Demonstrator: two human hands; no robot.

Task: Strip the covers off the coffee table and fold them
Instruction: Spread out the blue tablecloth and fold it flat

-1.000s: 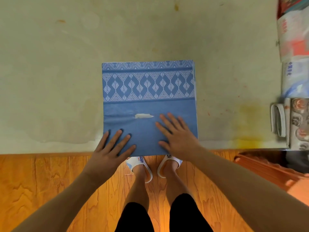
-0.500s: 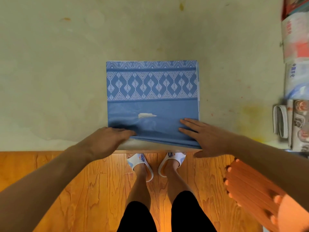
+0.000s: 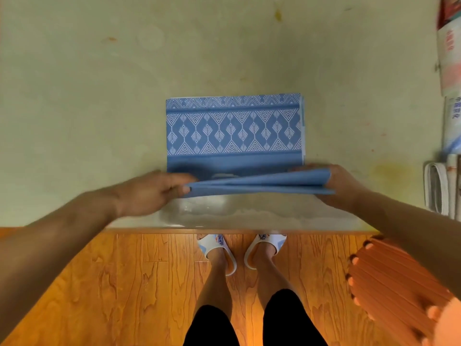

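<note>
The left hand (image 3: 149,189) grips the near-left corner of the folded blue cover (image 3: 234,136), thumb on top and fingers curled beneath. The right hand (image 3: 341,186) grips the near-right corner, fingers wrapped round the layered edge. The near edge is lifted off the coffee table (image 3: 99,96); the far, patterned part lies flat on the tabletop, close to its front edge. Folded newspapers (image 3: 449,121) lie along the right side. An orange ribbed stool (image 3: 394,283) stands on the wooden floor (image 3: 124,283), beside white slippers (image 3: 214,248).

Newspapers (image 3: 452,121) bear print (blurred, unreadable).
</note>
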